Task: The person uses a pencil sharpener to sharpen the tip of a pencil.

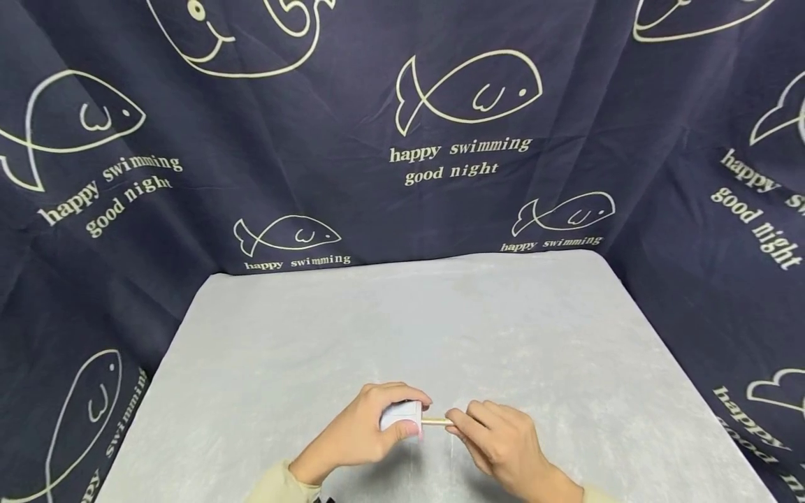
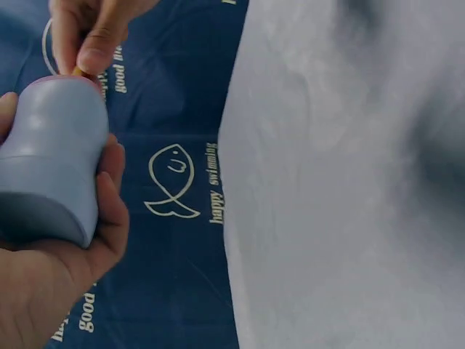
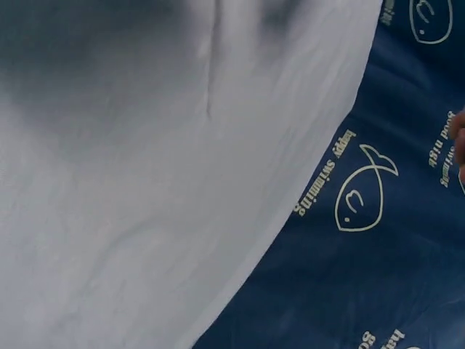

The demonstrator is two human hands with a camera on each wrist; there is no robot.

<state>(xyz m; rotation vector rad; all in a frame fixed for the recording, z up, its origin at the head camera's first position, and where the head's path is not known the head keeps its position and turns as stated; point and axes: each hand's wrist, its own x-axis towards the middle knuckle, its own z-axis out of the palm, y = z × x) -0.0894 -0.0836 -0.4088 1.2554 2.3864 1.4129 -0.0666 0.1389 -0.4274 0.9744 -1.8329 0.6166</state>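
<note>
pencil in the pink end, a hand on each part

what looks like a sharpener (image 1: 400, 412) sits low in the head view, just left of bottom centre, seemingly raised above the counter (image 1: 440, 321). the left hand (image 1: 361, 434) wraps it, thumb and fingers curled round the sides. a thin pencil (image 1: 434, 421) runs from its pink end to the right hand (image 1: 499, 439), which pinches the pencil between thumb and fingers.

in the left wrist view the sharpener fills the left edge, pale blue and waisted. it is probably hard plastic: light and stiff, but smooth enough to turn in a loose palm, so the waist seems the best hold. the pencil is likely rigid but narrow; a pinch close to the pink end, in line with it, should spare a fragile tip.
</note>
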